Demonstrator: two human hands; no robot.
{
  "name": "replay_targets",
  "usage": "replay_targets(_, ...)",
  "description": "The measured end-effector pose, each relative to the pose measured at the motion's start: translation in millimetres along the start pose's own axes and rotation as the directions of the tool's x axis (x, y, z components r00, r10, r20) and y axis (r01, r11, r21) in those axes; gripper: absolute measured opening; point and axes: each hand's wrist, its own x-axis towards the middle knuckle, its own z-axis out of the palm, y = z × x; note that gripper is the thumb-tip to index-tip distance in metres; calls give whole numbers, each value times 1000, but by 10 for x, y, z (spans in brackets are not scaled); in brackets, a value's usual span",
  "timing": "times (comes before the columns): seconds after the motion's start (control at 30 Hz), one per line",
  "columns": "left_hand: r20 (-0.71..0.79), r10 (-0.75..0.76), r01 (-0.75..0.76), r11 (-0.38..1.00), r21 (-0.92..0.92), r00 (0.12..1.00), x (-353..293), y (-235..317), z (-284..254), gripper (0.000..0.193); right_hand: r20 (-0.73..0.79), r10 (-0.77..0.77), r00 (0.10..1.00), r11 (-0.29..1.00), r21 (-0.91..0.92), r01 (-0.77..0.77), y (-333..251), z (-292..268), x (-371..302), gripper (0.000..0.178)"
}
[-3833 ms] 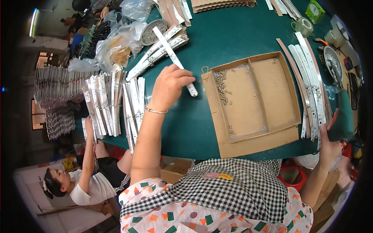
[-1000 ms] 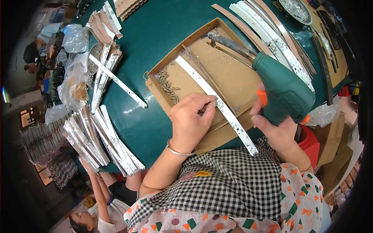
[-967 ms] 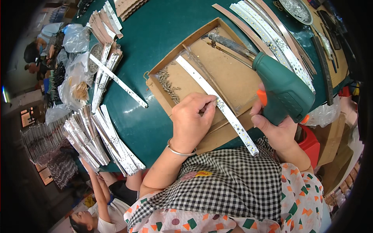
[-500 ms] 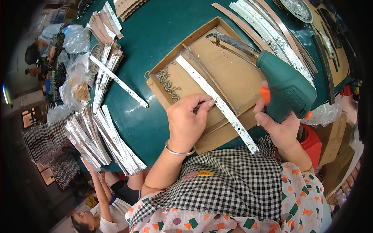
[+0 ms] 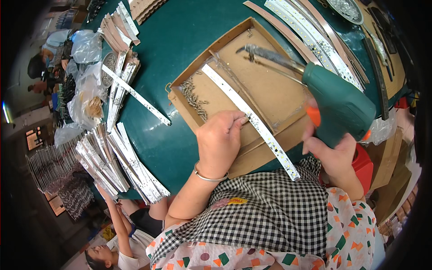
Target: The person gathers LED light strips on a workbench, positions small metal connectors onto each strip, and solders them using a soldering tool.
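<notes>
A white LED strip (image 5: 222, 87) lies slantwise over the cardboard box, its near end reaching my checked apron. My left hand (image 5: 219, 139) is closed at the strip's middle, thumb and forefinger pinching its edge. In my right hand (image 5: 335, 153) is a green pistol-grip soldering gun (image 5: 344, 96) with orange parts; my fingers wrap its handle, somewhat blurred. Its dark, bent tip and a thin rod point left above the box's far part, apart from the strip. The shallow cardboard box (image 5: 231, 33) holds a heap of small metal pieces (image 5: 194, 101) in its left corner.
More LED strips are piled at the left (image 5: 141, 168) and far right (image 5: 315, 40). One loose strip (image 5: 137, 94) lies across a bundle. Plastic bags (image 5: 87, 47) sit at the table's left edge, a metal bowl (image 5: 345, 10) at far right. Another person (image 5: 128, 243) is at lower left.
My right hand has moved the soldering gun slightly to the right, and its tip has swung away from the strip's side. The left hand and the strip stay nearly in place.
</notes>
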Motion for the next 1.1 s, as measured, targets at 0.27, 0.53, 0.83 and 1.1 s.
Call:
replay_targets(0.27,-59,3,-6,999,-54,998,-51,13,-20,7,-54,231,971,973,12,-231,-267,-386,-335,75)
replay_targets(0.53,-13,-88,87,992,-94,996,-34,-3,-31,6,39,297,954,954,-51,-295,-385,-286,-251,53)
replay_targets(0.83,7,-114,114,988,-104,994,-23,-14,-23,5,63,382,922,919,-127,-372,-378,-336,-269,47)
replay_targets(1.1,16,-115,117,988,-105,993,-15,-16,-21,4,43,344,938,925,-185,-331,-363,-309,-282,43)
